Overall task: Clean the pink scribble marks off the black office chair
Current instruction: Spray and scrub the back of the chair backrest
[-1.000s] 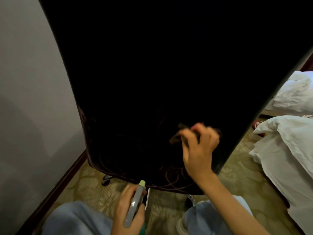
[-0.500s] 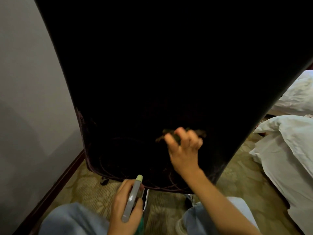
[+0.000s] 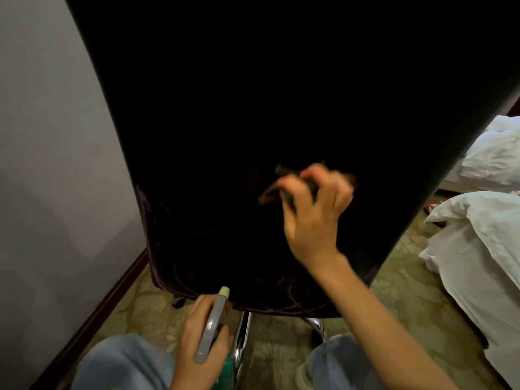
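Note:
The back of the black office chair (image 3: pixel 253 108) fills most of the view. Faint pink scribble marks (image 3: pixel 284 296) loop across its lower part and along its left edge. My right hand (image 3: pixel 315 212) grips a dark cloth (image 3: pixel 271 192) and presses it against the chair back, above the scribbles. The cloth is blurred and partly hidden by my fingers. Low down, my left hand (image 3: pixel 202 344) holds a spray bottle (image 3: pixel 212 325) with a grey trigger head and a pale green nozzle, its green body mostly hidden.
A grey wall (image 3: pixel 50 164) with a dark baseboard stands close on the left. White bedding (image 3: pixel 484 249) is heaped on the right. Patterned carpet (image 3: pixel 394 305) lies below, with the chair's chrome base (image 3: pixel 242 342) between my knees in blue jeans.
My right hand with the cloth slid left, then back right and slightly up across the chair back. The left hand keeps the spray bottle in about the same place.

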Motion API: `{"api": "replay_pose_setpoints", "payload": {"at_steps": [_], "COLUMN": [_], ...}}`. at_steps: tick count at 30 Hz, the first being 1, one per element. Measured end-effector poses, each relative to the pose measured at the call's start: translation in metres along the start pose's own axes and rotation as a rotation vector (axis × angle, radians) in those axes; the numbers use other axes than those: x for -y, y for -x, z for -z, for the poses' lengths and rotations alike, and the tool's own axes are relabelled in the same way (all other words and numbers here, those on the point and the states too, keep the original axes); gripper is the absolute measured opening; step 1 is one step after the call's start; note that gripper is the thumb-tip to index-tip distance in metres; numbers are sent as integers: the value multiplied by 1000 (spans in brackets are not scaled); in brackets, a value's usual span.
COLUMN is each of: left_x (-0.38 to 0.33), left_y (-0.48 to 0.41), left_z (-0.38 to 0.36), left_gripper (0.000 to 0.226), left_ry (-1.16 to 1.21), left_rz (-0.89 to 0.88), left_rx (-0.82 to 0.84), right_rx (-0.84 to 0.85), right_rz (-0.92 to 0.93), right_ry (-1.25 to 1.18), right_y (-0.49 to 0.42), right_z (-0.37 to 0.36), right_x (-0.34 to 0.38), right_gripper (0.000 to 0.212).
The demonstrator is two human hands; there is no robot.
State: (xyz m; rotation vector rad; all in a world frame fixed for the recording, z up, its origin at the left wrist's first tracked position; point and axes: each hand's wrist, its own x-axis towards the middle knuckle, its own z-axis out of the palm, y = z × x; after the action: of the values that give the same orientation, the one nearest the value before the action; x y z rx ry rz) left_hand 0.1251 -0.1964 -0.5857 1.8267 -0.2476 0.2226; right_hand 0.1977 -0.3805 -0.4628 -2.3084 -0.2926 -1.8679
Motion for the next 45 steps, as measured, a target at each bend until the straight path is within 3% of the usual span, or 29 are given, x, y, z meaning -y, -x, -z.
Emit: {"api": "replay_pose_setpoints", "payload": {"at_steps": [3, 6, 11, 14, 18, 20, 23, 27, 29, 35, 37, 42, 45], "left_x": [-6, -8, -4, 2, 9, 10, 3, -21, -37, -76, -83, -86, -86], "left_y": [-4, -9, -10, -7, -2, -1, -3, -18, -28, -68, -80, -84, -83], "left_z": [4, 8, 5, 7, 6, 5, 1, -11, -21, -56, -67, -76, -75], "left_gripper": [28, 26, 28, 40, 47, 52, 56, 31, 21, 5, 14, 31, 16], "left_ry": [-20, -11, -47, -64, -83, -84, -62, -52, -50, -43, -68, -109, -101], "left_rz": [-51, -36, -30, -21, -15, -4, -5, -102, -179, -281, -281, -243, -251], "left_rx": [-8, 0, -7, 9, 47, 58, 63, 44, 59, 96, 87, 54, 42], "right_rx": [-192, -200, 118, 331, 496, 474, 282, -15, -85, -10, 9, 218, 360], "right_rz": [-3, -34, 192, 335, 296, 215, 37, -111, -134, -99, -90, 59, 81], "right_ry": [72, 112, 226, 270, 250, 164, 26, 73, 110, 95, 94, 214, 231], "right_y": [-62, -63, 55, 129, 163, 150, 108, 44, 27, 60, 88, 173, 203], "right_z": [-4, -18, -44, -43, -30, -21, 7, 51, 59, 40, 27, -2, -4], "right_x": [-2, -1, -3, -6, -4, -3, -19, -73, -100, -127, -119, -102, -90], "right_gripper": [10, 11, 34, 40, 42, 39, 30, 14, 11, 11, 13, 28, 34]}}
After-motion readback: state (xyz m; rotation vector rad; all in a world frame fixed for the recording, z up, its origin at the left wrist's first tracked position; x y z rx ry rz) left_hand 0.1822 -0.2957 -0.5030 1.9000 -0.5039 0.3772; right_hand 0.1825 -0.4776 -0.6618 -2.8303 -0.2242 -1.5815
